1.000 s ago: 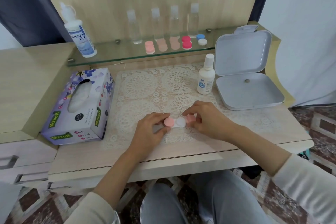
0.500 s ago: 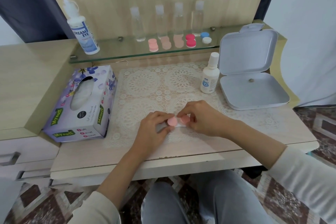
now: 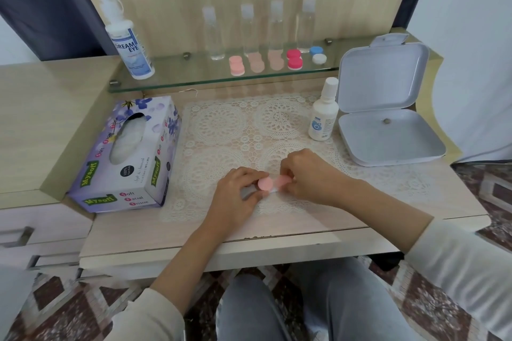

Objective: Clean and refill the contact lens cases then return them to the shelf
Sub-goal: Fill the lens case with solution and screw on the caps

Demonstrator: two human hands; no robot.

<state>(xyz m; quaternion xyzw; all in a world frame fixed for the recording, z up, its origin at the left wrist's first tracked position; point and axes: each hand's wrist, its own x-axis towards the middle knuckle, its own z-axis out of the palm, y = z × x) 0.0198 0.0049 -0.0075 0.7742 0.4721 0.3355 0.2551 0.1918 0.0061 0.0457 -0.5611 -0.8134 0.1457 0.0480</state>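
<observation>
We have a pink-capped contact lens case (image 3: 273, 185) low over the lace mat (image 3: 221, 124) on the bench (image 3: 277, 232), front centre, between both hands. Whether it touches the mat, we cannot tell. We judge it light, stiff plastic, small and smooth, so likely slippery if wet. The caps look like screw-ons, so the best hold is one cap rim or the white base pinched while the other hand turns the other cap. Not fragile, but easy to drop or spill.

We see the left hand (image 3: 235, 194) with fingers (image 3: 255, 174) curled, pinching the end with the left cap (image 3: 265, 184). On the right hand (image 3: 310, 174) the fingers (image 3: 286, 167) curl over the right cap (image 3: 284, 180) and grip it. We cannot tell if that cap is loose or tight.

Other cases (image 3: 237, 65) sit in a row on the glass shelf (image 3: 180, 81) at the back. A small white bottle (image 3: 322, 116) stands upright near the right hand, beside an open grey box (image 3: 388, 141). The tissue box (image 3: 124, 152) is well to the left. We judge this a cap-turning step, opening or closing unclear
</observation>
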